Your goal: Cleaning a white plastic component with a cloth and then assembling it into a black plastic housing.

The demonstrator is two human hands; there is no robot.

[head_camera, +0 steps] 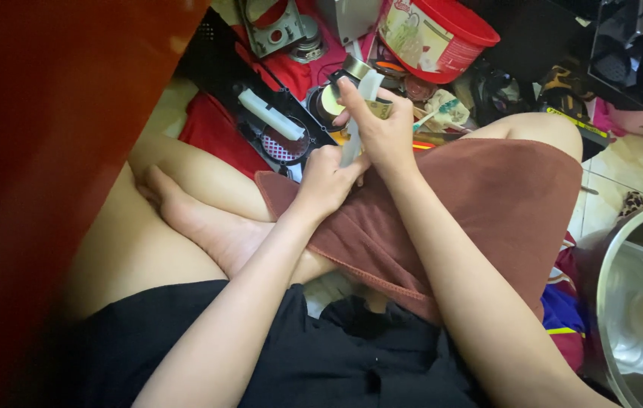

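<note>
My right hand (382, 128) grips a roll of clear tape (359, 74), index finger stretched over its top. A pale strip of tape (351, 149) runs down from the roll to my left hand (327, 180), which pinches its lower end. Both hands hover above a brown towel (488, 204) draped across my lap. I sit cross-legged on the floor, one bare foot (200, 219) tucked under my left forearm.
A red tub (442, 34) stands at the back. A black frame with a white tube (268, 115) lies beside red cloth, among small metal parts. A metal bowl holding a clear plastic box (635, 310) sits at right. A red-brown panel (42, 151) fills the left.
</note>
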